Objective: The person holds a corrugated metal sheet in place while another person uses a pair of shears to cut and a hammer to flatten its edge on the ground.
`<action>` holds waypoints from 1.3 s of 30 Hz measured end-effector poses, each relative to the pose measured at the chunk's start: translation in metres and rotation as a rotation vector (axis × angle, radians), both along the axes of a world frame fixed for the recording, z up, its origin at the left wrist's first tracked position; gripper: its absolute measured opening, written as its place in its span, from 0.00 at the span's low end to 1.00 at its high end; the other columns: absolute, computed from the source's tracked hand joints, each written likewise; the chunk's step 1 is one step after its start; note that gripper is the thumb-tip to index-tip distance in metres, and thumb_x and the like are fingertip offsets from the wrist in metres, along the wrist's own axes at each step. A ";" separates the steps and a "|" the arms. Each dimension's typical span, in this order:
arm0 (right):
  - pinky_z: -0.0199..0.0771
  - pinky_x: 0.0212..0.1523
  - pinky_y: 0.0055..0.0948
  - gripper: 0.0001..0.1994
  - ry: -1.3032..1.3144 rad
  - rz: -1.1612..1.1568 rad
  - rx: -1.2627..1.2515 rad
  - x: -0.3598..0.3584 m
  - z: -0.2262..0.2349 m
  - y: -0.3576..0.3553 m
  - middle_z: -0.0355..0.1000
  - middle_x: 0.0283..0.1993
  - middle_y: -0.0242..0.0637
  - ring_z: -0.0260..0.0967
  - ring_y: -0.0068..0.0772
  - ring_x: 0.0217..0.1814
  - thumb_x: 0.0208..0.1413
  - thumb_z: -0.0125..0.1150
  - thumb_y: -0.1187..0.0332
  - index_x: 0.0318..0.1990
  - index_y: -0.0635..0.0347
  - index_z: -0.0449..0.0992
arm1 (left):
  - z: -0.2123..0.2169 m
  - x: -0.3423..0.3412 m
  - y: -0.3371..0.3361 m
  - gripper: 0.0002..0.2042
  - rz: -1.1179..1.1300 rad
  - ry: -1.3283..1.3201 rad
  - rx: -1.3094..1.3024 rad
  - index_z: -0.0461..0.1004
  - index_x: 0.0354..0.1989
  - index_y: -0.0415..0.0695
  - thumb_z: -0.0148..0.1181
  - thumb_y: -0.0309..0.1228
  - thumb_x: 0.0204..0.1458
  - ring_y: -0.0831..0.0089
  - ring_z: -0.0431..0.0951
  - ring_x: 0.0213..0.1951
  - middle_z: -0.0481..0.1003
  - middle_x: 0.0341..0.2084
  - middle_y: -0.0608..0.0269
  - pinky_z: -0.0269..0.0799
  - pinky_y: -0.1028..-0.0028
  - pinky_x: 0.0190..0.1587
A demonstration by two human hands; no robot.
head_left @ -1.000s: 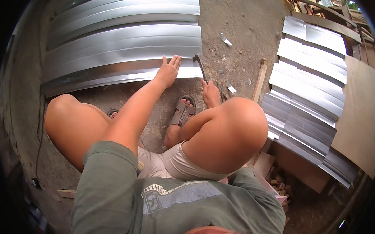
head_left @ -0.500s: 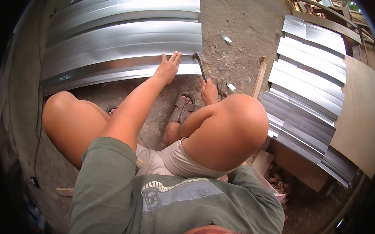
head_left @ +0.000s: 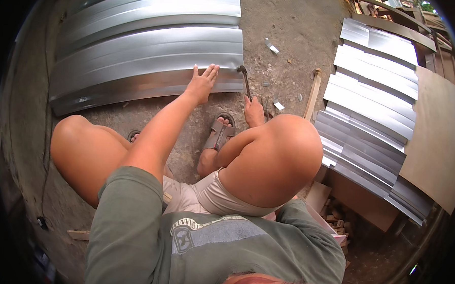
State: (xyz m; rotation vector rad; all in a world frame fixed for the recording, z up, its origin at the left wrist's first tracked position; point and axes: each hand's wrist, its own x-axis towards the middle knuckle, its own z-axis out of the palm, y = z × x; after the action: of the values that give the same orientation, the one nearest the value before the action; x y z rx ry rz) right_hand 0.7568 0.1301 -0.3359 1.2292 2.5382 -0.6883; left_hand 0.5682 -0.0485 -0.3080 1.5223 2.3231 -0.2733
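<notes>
Hooked tool (head_left: 247, 82) edges right, to the metal sheet (head_left: 155, 57)'s end; your right hand (head_left: 254, 111) wraps it, left hand (head_left: 202, 85) fingers spread, likely steadying.

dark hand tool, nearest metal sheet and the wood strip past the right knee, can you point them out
Dark hand tool (head_left: 247, 82): head view, on its shaft.
Nearest metal sheet (head_left: 142, 59): head view, on its upper face.
Wood strip (head_left: 314, 93): head view, midway along it.
</notes>
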 end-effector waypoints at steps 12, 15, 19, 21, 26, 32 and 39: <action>0.70 0.47 0.62 0.24 0.054 0.004 -0.056 -0.010 0.029 -0.006 0.76 0.41 0.66 0.72 0.73 0.48 0.69 0.48 0.47 0.46 0.64 0.69 | -0.020 -0.006 -0.007 0.55 0.143 0.016 0.107 0.51 0.74 0.37 0.59 0.67 0.47 0.63 0.42 0.78 0.47 0.76 0.54 0.38 0.45 0.75; 0.70 0.43 0.62 0.24 0.170 0.035 -0.060 -0.012 0.032 -0.021 0.76 0.38 0.66 0.72 0.74 0.44 0.69 0.47 0.47 0.43 0.65 0.70 | -0.015 -0.008 -0.009 0.59 0.084 0.075 0.111 0.54 0.73 0.34 0.60 0.71 0.41 0.59 0.42 0.78 0.49 0.76 0.50 0.38 0.45 0.75; 0.69 0.38 0.63 0.24 0.114 0.115 0.040 -0.017 0.010 -0.027 0.75 0.34 0.65 0.72 0.74 0.40 0.69 0.47 0.47 0.41 0.65 0.69 | -0.005 -0.009 0.001 0.60 0.085 0.055 0.065 0.54 0.73 0.34 0.60 0.71 0.40 0.59 0.42 0.77 0.48 0.76 0.50 0.38 0.46 0.75; 0.69 0.38 0.63 0.23 0.168 0.121 0.013 -0.025 0.016 -0.026 0.75 0.33 0.65 0.72 0.74 0.40 0.69 0.48 0.47 0.41 0.64 0.69 | -0.013 -0.007 -0.005 0.60 0.113 0.051 0.050 0.54 0.73 0.34 0.60 0.72 0.39 0.59 0.43 0.77 0.48 0.76 0.50 0.38 0.46 0.75; 0.71 0.40 0.63 0.23 0.131 0.144 0.033 -0.019 0.008 -0.031 0.76 0.34 0.64 0.74 0.72 0.41 0.69 0.48 0.47 0.42 0.63 0.68 | -0.013 -0.005 0.002 0.61 0.118 0.059 0.075 0.53 0.73 0.34 0.61 0.72 0.38 0.60 0.43 0.77 0.48 0.76 0.51 0.39 0.46 0.75; 0.71 0.41 0.63 0.23 0.153 0.123 -0.012 -0.017 0.019 -0.034 0.76 0.37 0.64 0.73 0.73 0.42 0.69 0.47 0.46 0.43 0.62 0.69 | -0.016 -0.002 -0.006 0.61 0.135 0.038 0.051 0.52 0.74 0.35 0.62 0.71 0.39 0.61 0.43 0.77 0.48 0.76 0.52 0.40 0.46 0.75; 0.70 0.43 0.63 0.25 0.069 0.089 -0.001 -0.017 0.024 -0.024 0.76 0.38 0.66 0.72 0.74 0.45 0.68 0.46 0.45 0.45 0.63 0.69 | -0.009 -0.008 0.000 0.60 0.139 0.033 0.045 0.51 0.74 0.35 0.63 0.70 0.39 0.61 0.43 0.77 0.47 0.76 0.52 0.40 0.46 0.75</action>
State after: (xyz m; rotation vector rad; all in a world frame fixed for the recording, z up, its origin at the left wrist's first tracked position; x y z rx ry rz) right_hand 0.7400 0.1061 -0.3123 1.1020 2.6297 -0.7238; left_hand 0.5603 -0.0481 -0.3170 1.3782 2.4634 -0.2133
